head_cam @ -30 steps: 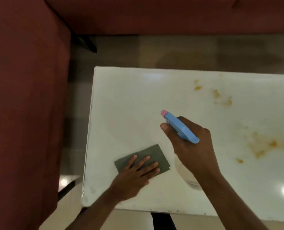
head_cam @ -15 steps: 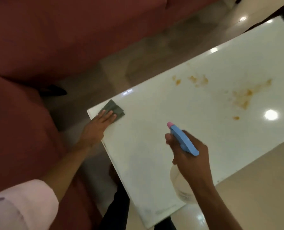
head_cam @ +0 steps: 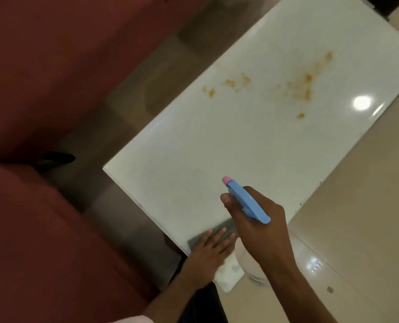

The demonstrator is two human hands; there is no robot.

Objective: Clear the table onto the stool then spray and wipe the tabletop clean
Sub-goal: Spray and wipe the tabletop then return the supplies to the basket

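Note:
A white glossy tabletop (head_cam: 217, 145) runs diagonally through the view. Orange-brown stains (head_cam: 303, 88) mark its far half, with smaller ones (head_cam: 235, 83) beside them. My right hand (head_cam: 259, 227) grips a spray bottle with a blue head and pink nozzle (head_cam: 245, 200), held over the near end of the table; its clear body (head_cam: 247, 264) shows below my wrist. My left hand (head_cam: 209, 249) lies flat on a grey cloth (head_cam: 219, 231) at the table's near left edge. The right hand partly covers the cloth.
A dark red sofa (head_cam: 54, 89) fills the left and top of the view, close to the table's left edge. Beige tiled floor (head_cam: 356, 217) lies to the right. A dark sofa foot (head_cam: 54, 159) shows on the floor between sofa and table.
My left hand slid the cloth from the far left corner back along the left edge to the near corner. The right hand kept the bottle over the near end. The view shifted.

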